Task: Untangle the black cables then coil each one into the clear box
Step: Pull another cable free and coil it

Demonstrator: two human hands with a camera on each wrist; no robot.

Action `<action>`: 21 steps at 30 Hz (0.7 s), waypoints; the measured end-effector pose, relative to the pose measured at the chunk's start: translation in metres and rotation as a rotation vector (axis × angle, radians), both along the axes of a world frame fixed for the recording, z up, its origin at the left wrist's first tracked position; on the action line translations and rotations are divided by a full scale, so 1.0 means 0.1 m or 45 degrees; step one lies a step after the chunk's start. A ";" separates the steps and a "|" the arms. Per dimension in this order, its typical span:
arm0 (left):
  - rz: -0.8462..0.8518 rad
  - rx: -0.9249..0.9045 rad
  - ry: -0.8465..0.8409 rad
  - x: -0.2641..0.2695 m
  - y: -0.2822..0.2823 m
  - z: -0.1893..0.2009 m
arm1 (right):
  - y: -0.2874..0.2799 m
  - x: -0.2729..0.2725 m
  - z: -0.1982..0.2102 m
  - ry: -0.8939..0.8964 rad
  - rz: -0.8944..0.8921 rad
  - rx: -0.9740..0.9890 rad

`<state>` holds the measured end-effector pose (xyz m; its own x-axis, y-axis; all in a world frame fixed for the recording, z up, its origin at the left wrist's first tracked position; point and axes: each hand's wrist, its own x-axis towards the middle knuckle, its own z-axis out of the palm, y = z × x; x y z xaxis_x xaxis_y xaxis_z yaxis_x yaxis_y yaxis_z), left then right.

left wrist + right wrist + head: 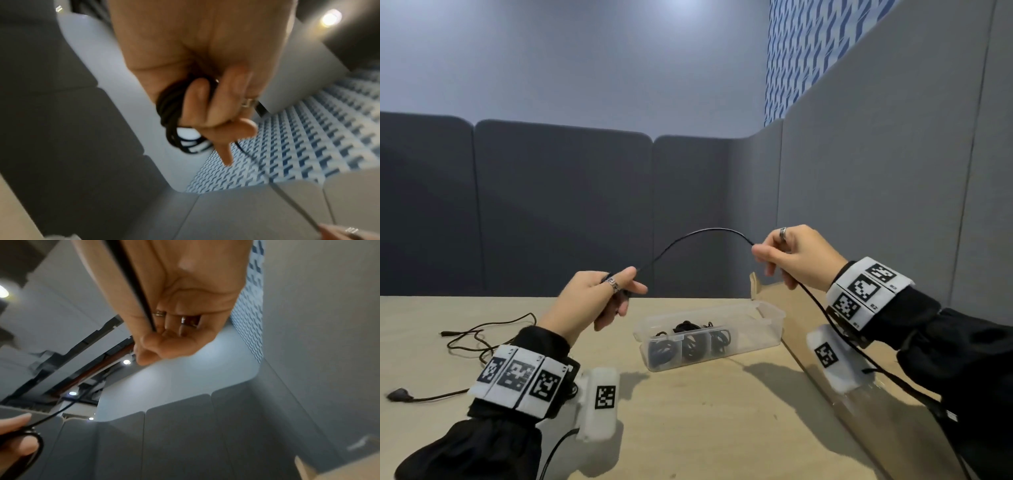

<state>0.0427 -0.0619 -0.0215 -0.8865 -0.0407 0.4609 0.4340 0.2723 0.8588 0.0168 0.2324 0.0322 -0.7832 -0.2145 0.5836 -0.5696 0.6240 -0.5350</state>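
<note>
Light wooden table (705, 411) underfoot of scene. Dark grey felt partition panels (561, 209) along back, lighter grey panel (876, 171) at right. Blue-white patterned wall (801, 51) above. Ceiling lamp (330, 17) glowing.

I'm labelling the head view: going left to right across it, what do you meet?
Loose black cables on the table → left hand → arched cable between the hands → clear box → right hand.

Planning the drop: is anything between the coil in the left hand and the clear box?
Nothing visible: the left hand holds the coil above the table, and the clear box is open, its right part bare.
</note>
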 end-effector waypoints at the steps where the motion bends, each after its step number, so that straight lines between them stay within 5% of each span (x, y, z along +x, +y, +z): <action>1: -0.147 0.016 -0.075 0.03 0.01 0.01 | -0.05 -0.03 -0.02 -0.028 0.008 -0.060; 5: -0.688 0.077 -0.178 0.12 0.08 -0.01 | -0.29 -0.13 -0.17 -0.224 0.060 -0.179; 10: -1.382 0.830 -0.043 0.06 0.16 0.02 | -0.56 0.00 -0.48 -0.630 0.421 0.152; 12: -1.169 0.940 0.055 0.03 0.16 0.06 | -0.66 0.13 -0.63 -0.836 0.649 0.289; 15: -0.517 0.843 0.213 -0.02 0.18 0.07 | -0.76 0.33 -0.76 -1.017 0.910 0.318; 21: -0.155 0.527 0.281 -0.03 0.14 0.04 | -0.61 0.44 -0.52 -0.771 0.855 0.175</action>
